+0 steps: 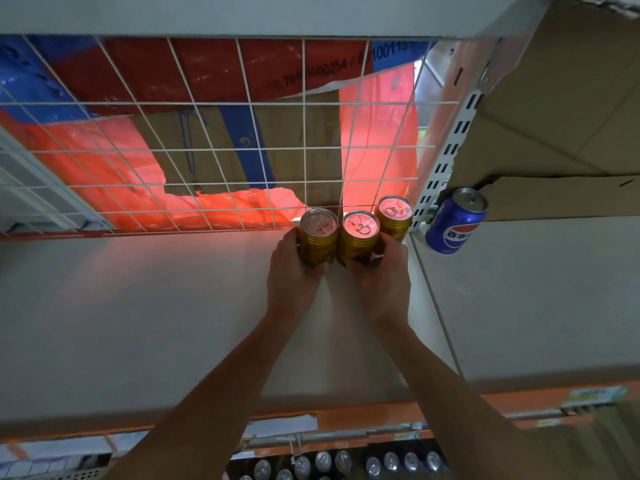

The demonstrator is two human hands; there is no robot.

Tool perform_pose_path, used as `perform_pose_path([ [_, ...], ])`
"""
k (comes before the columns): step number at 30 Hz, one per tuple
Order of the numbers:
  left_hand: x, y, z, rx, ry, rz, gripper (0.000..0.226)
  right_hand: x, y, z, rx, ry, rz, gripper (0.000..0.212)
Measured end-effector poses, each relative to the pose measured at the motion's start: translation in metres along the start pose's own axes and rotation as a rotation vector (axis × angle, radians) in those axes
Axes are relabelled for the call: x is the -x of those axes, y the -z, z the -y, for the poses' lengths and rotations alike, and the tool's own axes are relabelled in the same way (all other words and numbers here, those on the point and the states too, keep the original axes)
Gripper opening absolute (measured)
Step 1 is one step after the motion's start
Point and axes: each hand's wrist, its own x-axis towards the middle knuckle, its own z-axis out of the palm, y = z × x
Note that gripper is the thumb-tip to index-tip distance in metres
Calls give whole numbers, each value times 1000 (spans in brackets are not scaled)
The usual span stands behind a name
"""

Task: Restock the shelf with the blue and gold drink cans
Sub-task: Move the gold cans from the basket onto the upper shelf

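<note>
Three gold cans (358, 237) stand at the back of the shelf (173, 306), by the wire grid (207, 150). The left hand (294, 268) has its fingers curled round the leftmost, the right hand (384, 271) round the middle one. They are probably full, rigid and slick, so grip them mid-wall.

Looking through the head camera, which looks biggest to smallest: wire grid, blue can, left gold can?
Largest: wire grid, by far.
Then blue can, slightly ahead of left gold can; the left hand hides part of it, so they're nearly alike.
</note>
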Motion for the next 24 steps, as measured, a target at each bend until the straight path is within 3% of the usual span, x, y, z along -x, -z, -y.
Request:
perform_pose_path([
  [6,-10,-9,4,-57,-10,-31,78,-5,-1,2,4,-27,-36,46],
  [12,-10,-11,2,-49,9,-84,68,-7,-9,-1,40,29,-60,39],
  [24,-12,-12,6,-72,36,-111,71,-23,-21,8,105,-19,-57,47],
])
